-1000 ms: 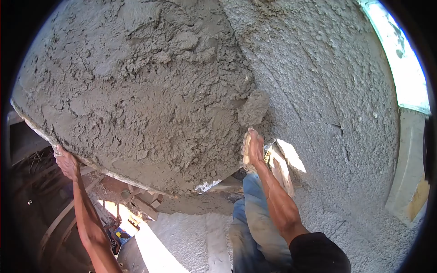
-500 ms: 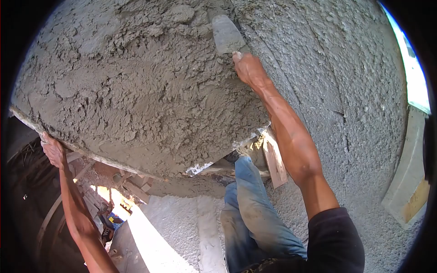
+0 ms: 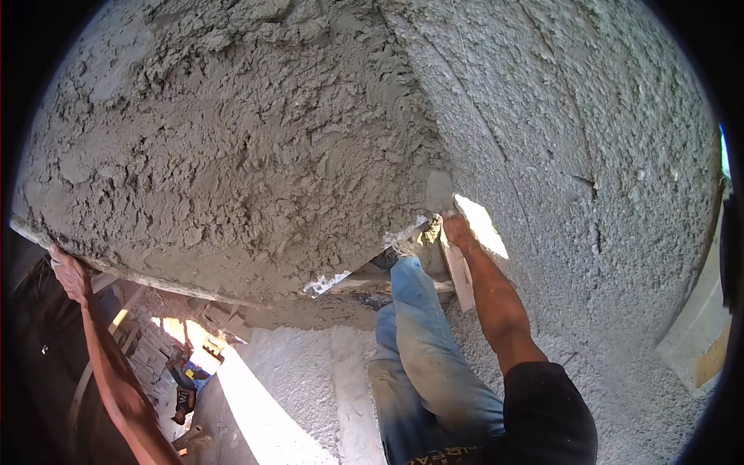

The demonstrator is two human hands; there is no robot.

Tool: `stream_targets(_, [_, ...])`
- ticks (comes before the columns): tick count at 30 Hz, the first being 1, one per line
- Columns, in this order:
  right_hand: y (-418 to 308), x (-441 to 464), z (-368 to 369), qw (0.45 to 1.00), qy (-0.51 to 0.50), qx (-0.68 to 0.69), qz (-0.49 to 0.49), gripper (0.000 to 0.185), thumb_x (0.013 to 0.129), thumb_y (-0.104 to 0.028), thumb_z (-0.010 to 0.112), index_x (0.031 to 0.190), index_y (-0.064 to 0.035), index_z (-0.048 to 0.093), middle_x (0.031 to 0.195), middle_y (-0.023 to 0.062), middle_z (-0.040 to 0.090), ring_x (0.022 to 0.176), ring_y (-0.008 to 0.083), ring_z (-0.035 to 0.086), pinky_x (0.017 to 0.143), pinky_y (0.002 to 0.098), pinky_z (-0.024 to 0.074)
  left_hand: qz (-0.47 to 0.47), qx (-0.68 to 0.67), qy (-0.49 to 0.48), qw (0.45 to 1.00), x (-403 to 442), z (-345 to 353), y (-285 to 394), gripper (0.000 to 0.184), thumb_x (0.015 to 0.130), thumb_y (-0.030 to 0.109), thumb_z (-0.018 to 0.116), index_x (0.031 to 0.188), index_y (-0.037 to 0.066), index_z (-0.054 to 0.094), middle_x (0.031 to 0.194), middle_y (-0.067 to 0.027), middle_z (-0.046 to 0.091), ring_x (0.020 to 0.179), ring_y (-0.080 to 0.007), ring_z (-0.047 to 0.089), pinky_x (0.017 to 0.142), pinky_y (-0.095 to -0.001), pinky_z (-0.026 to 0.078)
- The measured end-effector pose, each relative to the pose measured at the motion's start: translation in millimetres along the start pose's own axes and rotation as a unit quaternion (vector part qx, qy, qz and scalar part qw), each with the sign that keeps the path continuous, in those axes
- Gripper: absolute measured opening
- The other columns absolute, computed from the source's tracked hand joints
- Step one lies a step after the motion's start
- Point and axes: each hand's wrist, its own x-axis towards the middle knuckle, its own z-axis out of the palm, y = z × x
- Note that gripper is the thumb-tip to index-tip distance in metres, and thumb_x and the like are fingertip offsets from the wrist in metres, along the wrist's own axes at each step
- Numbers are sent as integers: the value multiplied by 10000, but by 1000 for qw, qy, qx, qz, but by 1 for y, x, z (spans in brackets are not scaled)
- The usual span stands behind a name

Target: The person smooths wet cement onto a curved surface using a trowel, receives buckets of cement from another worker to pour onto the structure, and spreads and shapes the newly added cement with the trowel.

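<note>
Rough wet mortar (image 3: 256,155) covers the broad surface in front of me. My left hand (image 3: 70,275) is closed around the edge board (image 3: 147,277) at its lower left rim. At the right, my right hand (image 3: 457,229) grips a trowel by its handle, which the fingers hide. The grey trowel blade (image 3: 439,188) points up and away, lying against the mortar's right border beside the rough wall (image 3: 535,170). Just below this hand a wooden plank (image 3: 457,275) stands near the mortar's front corner.
My jeans-clad leg (image 3: 434,333) stands by a gap at the mortar's front edge. Far below at lower left, another person (image 3: 184,391) is among stacked blocks or boards (image 3: 151,356). A pale beam-like piece (image 3: 697,310) runs along the far right.
My right hand has brought the trowel down from the upper middle of the mortar toward me, to its lower right corner. My left hand keeps its grip on the edge.
</note>
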Motion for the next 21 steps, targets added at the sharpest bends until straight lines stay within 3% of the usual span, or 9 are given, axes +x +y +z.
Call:
stream_targets(3, [16,3,73,997,49,61,21,232,911,-163,419,965,-17,591,884,266,643,932,349,643,779,492,490,18,-8,13,1000,-11,-4,8,843,905,675,241,1228,-45,539,1213,-283,554,1150,-451,493,926,-498,374])
stream_targets(6, [-15,-67,-31,989,86,117,32,334,929,-228,417,951,65,575,872,284,637,879,362,641,772,470,489,-20,-16,1,1000,-7,-8,9,845,902,679,244,1236,-43,532,1214,-284,552,1149,-456,492,929,-500,374])
stream_targets(8, [-50,-76,-38,855,69,410,311,484,905,-383,496,967,82,616,964,294,635,924,375,635,825,451,486,8,-8,27,1000,-14,-9,14,851,897,689,251,1227,-42,536,1205,-285,555,1127,-464,500,919,-502,385])
stream_targets(10, [-84,-86,-36,814,194,405,369,627,843,-517,566,993,88,636,1030,299,627,972,387,624,878,431,474,-7,-13,18,1000,-6,-5,7,846,893,693,255,1224,-30,542,1206,-282,556,1120,-463,505,913,-505,390])
stream_targets(11, [-97,-81,-38,770,148,438,440,631,824,-520,590,999,84,639,1039,303,624,988,405,613,891,429,470,3,-20,14,1000,-7,-5,7,845,891,694,258,1230,-26,540,1208,-279,555,1122,-461,505,914,-505,390])
stream_targets(14, [-138,-52,-65,709,159,483,488,603,837,-478,576,995,101,635,1036,298,629,1018,411,602,912,438,458,-5,-28,15,999,-15,-12,15,842,892,692,258,1234,-24,538,1210,-276,556,1122,-456,507,914,-505,390])
stream_targets(17, [-167,14,-64,766,208,376,478,412,763,-291,630,990,53,644,992,240,655,886,366,658,779,422,520,34,-37,46,998,-17,-10,15,824,898,675,274,1224,-33,544,1199,-284,557,1119,-455,510,910,-504,392])
stream_targets(19, [-189,40,-96,703,245,497,447,437,746,-232,620,1040,90,594,1065,261,618,921,360,645,763,423,523,31,-32,45,998,-18,-10,16,820,900,670,280,1217,-37,547,1201,-282,557,1117,-453,512,910,-504,393])
stream_targets(21, [-207,73,-145,561,275,647,437,362,777,-169,576,1020,99,557,1003,227,605,845,312,638,690,404,525,49,-39,43,997,-14,-9,12,817,903,665,284,1192,-49,556,1200,-278,558,1106,-445,523,908,-509,397])
